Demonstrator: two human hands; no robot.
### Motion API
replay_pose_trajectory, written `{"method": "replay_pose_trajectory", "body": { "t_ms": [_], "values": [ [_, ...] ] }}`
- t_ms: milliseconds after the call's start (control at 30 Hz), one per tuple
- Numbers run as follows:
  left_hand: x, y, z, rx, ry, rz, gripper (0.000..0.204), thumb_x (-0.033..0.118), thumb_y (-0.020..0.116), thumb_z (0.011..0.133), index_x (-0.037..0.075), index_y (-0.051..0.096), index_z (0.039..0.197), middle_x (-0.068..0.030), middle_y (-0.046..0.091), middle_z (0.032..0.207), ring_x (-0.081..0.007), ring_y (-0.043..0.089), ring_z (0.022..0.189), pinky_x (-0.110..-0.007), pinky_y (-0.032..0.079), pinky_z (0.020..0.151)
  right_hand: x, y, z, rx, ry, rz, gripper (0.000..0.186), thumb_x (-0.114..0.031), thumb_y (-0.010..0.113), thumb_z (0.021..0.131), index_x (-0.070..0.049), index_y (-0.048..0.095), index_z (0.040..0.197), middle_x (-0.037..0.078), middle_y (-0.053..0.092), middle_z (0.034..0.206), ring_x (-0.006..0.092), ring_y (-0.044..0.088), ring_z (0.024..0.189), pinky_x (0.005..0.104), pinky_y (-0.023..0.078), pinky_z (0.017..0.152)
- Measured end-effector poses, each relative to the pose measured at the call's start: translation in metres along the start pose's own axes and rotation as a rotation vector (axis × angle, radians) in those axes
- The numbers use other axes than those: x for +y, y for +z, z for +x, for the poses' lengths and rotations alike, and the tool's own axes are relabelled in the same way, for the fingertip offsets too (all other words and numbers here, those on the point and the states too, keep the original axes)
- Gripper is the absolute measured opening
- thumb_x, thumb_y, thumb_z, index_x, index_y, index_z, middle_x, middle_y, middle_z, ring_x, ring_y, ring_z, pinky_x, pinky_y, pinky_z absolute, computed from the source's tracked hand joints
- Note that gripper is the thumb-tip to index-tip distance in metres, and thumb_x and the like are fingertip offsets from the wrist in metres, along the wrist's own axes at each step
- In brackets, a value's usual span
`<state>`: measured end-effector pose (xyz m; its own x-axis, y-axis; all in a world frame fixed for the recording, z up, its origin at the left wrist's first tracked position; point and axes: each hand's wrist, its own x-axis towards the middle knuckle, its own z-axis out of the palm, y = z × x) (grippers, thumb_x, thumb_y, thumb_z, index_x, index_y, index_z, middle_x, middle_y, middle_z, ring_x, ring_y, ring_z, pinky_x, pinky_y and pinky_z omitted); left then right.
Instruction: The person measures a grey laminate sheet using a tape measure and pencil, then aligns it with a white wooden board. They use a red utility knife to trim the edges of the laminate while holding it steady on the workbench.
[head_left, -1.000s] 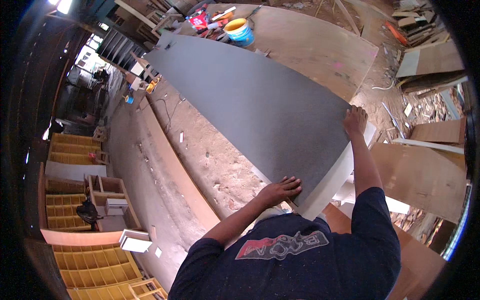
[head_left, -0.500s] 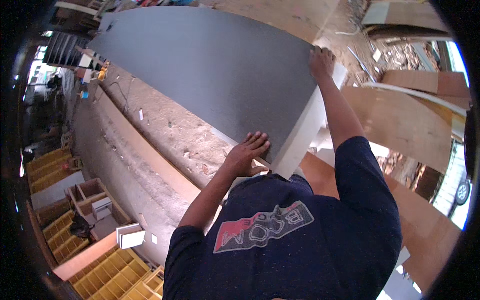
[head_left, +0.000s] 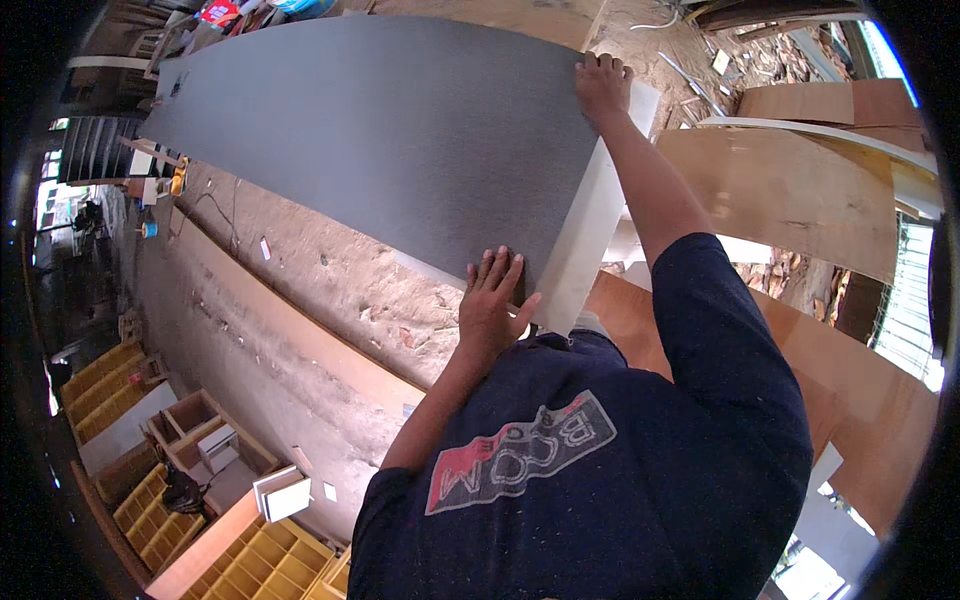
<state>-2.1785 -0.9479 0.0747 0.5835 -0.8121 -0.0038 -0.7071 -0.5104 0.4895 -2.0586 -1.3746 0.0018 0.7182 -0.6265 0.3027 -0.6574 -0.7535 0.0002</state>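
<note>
A long dark grey sheet (head_left: 380, 130) stretches across the upper middle of the view, with a pale board (head_left: 577, 250) showing along its near right end. My left hand (head_left: 490, 305) lies on the sheet's near corner, fingers spread and flat, thumb out toward the pale edge. At the sheet's right corner, farther from me, my right hand (head_left: 604, 92) grips the edge with curled fingers.
Yellow slotted wooden units (head_left: 250, 550) and a small cabinet frame (head_left: 200, 420) lie lower left. A long plank (head_left: 280, 310) runs along the dusty floor (head_left: 350, 265). Plywood panels (head_left: 770, 200) and wood scraps (head_left: 785, 75) crowd the right. A blue bucket (head_left: 300, 5) peeks in at the top.
The view has shifted, so the sheet appears higher and more sideways. My left fingers have turned to point more straight ahead on the sheet. My right hand stays at the corner.
</note>
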Motion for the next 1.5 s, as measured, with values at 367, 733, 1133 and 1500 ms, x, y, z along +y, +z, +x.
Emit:
{"method": "replay_pose_trajectory", "body": {
  "t_ms": [367,733,1133,1500],
  "values": [
    [0.003,0.01,0.0,0.034,-0.034,0.005,0.071,0.039,0.079,0.086,0.01,0.057,0.147,-0.0212,0.046,0.158,-0.0425,0.041,0.148,-0.058,0.029,0.122,0.0,-0.014,-0.015,0.434,0.056,0.175,0.055,-0.047,0.067,0.093,-0.007,0.061,0.131,0.017,0.055,0.133,0.0344,0.053,0.125,0.0532,0.039,0.107],
    [0.003,0.009,0.003,-0.018,-0.005,0.066,0.07,0.047,0.072,0.09,0.009,0.057,0.148,-0.021,0.047,0.158,-0.0411,0.04,0.149,-0.059,0.027,0.122,0.014,-0.012,-0.044,0.125,0.602,0.424,0.048,-0.051,0.079,0.082,-0.013,0.074,0.111,0.009,0.072,0.107,0.0336,0.059,0.116,0.0544,0.039,0.101],
    [0.01,0.007,0.004,-0.041,-0.003,0.073,0.073,0.047,0.074,0.091,0.005,0.056,0.147,-0.0255,0.047,0.156,-0.0439,0.039,0.148,-0.059,0.028,0.122,0.023,-0.014,-0.049,0.149,0.457,0.466,0.044,-0.045,0.081,0.082,-0.008,0.072,0.105,0.011,0.071,0.106,0.0354,0.059,0.113,0.0537,0.041,0.098],
    [-0.002,0.0,-0.003,-0.116,0.045,0.106,0.083,0.048,0.075,0.089,0.008,0.046,0.155,-0.0234,0.037,0.163,-0.0429,0.032,0.153,-0.057,0.024,0.124,0.013,-0.041,-0.042,0.109,0.462,0.427,0.056,-0.041,0.071,0.087,-0.01,0.061,0.133,0.017,0.063,0.121,0.0365,0.058,0.117,0.0538,0.042,0.1]
  ]
}}
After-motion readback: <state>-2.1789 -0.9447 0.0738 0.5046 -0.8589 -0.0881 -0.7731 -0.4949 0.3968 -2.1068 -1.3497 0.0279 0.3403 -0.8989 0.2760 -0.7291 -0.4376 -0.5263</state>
